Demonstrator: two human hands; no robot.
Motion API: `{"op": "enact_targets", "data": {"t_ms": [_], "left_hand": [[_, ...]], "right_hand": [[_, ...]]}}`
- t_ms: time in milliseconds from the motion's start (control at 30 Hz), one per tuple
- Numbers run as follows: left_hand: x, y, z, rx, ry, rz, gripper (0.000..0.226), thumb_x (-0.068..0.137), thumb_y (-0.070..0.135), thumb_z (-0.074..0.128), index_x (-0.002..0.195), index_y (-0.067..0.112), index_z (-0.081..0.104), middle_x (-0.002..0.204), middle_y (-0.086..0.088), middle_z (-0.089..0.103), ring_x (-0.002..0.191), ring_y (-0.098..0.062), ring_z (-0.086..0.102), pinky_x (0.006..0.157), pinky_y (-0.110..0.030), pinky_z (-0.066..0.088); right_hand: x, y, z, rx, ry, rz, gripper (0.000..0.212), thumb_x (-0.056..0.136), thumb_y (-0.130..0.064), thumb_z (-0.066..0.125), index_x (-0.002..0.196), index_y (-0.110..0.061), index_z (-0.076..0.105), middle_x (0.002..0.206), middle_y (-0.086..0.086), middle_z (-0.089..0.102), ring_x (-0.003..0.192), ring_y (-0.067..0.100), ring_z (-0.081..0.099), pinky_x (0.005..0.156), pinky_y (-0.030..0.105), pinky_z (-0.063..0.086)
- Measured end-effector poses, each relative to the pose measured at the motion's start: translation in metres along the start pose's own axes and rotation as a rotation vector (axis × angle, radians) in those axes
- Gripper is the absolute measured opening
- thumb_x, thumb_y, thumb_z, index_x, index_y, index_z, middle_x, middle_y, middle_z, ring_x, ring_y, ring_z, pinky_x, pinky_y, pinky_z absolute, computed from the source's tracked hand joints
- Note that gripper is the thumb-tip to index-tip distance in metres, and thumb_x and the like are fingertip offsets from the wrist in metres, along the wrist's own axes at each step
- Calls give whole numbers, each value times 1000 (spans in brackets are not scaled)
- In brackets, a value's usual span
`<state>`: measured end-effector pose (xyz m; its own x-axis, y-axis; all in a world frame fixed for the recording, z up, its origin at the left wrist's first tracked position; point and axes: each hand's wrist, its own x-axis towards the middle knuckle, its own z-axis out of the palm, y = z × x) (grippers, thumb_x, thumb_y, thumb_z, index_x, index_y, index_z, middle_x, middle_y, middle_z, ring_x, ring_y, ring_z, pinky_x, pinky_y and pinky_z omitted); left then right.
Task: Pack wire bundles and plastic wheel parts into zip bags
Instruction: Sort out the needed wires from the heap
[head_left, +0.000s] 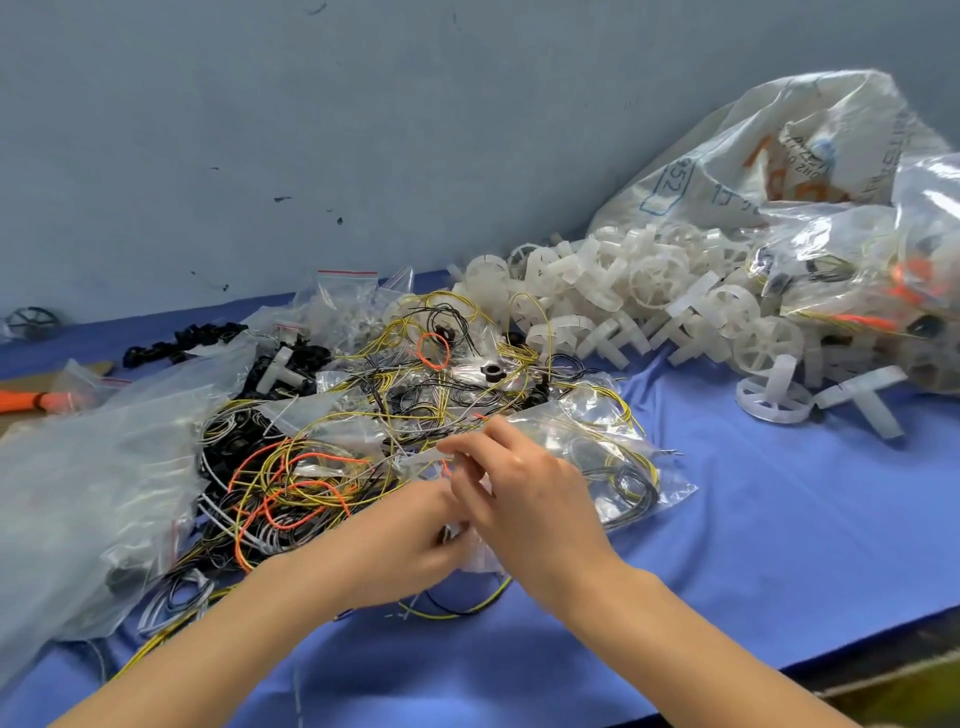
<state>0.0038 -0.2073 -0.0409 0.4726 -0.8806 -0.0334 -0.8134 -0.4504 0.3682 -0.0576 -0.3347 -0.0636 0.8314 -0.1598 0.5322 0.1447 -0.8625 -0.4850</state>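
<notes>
A thin, crinkled clear zip bag (561, 457) is pinched at its near left edge between the curled fingers of the right hand (519, 493), and the same film is gripped from the left by the curled fingers of the left hand (410, 540), the two hands touching. Coiled black and yellow wire is seen inside the bag. Just left and beyond, a loose tangle of yellow, black, orange and white wire bundles (332, 452) is spread over the smooth blue table cover (753, 545). Far right, translucent white spoked plastic wheel parts (649, 306) are heaped, spilling from a large glossy sack (779, 156).
</notes>
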Motion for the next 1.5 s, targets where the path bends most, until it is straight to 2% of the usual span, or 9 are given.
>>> {"op": "enact_targets", "data": {"t_ms": [133, 267, 367, 567, 833, 1000, 1167, 1333, 1500], "left_hand": [[-32, -31, 6, -6, 101, 61, 27, 101, 38, 46, 95, 28, 70, 93, 13, 63, 92, -3, 55, 89, -27, 42], [-53, -55, 12, -91, 222, 33, 34, 100, 50, 41, 95, 32, 69, 93, 18, 63, 94, -2, 59, 84, -22, 44], [-60, -64, 11, -152, 306, 0, 31, 100, 51, 41, 94, 37, 67, 89, 20, 62, 89, -2, 60, 77, -17, 43], [-63, -76, 4, -174, 419, -33, 26, 100, 49, 42, 96, 41, 66, 93, 21, 66, 93, -3, 64, 79, -19, 45], [-75, -90, -15, -188, 553, -101, 26, 96, 46, 47, 92, 35, 70, 93, 19, 69, 94, -3, 65, 79, -20, 47], [-100, -127, -39, -328, 767, -347, 18, 98, 32, 53, 96, 36, 70, 91, 21, 72, 88, 6, 66, 73, -7, 46], [-113, -149, -32, -338, 727, -519, 19, 99, 22, 54, 100, 36, 66, 93, 9, 72, 92, -9, 67, 81, -28, 50], [-111, -147, -24, -140, 663, -517, 19, 98, 23, 53, 109, 32, 65, 98, 16, 67, 87, 1, 60, 73, -18, 42], [-90, -119, -26, -128, 762, -386, 22, 99, 21, 51, 111, 35, 64, 107, 23, 63, 98, 8, 55, 77, -9, 39]], "right_hand": [[2, 2, 7, -12, -92, 9, 22, 97, -32, 51, 112, -34, 67, 99, -9, 59, 83, 19, 63, 65, 36, 49], [3, 4, 13, -18, -184, -13, 22, 95, -35, 48, 104, -34, 68, 92, -11, 58, 82, 15, 60, 68, 34, 49], [3, 6, 18, -51, -217, -57, 24, 91, -42, 43, 96, -34, 65, 77, -16, 47, 71, 6, 49, 62, 28, 37], [5, 4, 21, -142, -215, -135, 44, 91, -60, 23, 65, -29, 43, 58, -10, 33, 57, 11, 38, 47, 27, 24], [11, 8, 23, -295, -91, -267, 53, 100, -46, 35, 52, -23, 43, 50, -9, 41, 48, 14, 50, 36, 24, 32], [11, 14, 29, -331, -87, -190, 57, 102, -46, 29, 56, -19, 48, 51, -5, 46, 44, 17, 47, 40, 28, 39], [11, 9, 30, -259, -42, -144, 48, 100, -35, 51, 55, -22, 38, 48, -5, 38, 45, 19, 34, 41, 32, 41], [12, 7, 29, -223, 2, -84, 49, 98, -33, 53, 54, -23, 34, 46, -5, 41, 43, 24, 41, 41, 30, 35], [16, 11, 29, -265, -154, -30, 50, 101, -45, 38, 58, -20, 39, 46, -2, 37, 48, 24, 45, 45, 28, 28]]}}
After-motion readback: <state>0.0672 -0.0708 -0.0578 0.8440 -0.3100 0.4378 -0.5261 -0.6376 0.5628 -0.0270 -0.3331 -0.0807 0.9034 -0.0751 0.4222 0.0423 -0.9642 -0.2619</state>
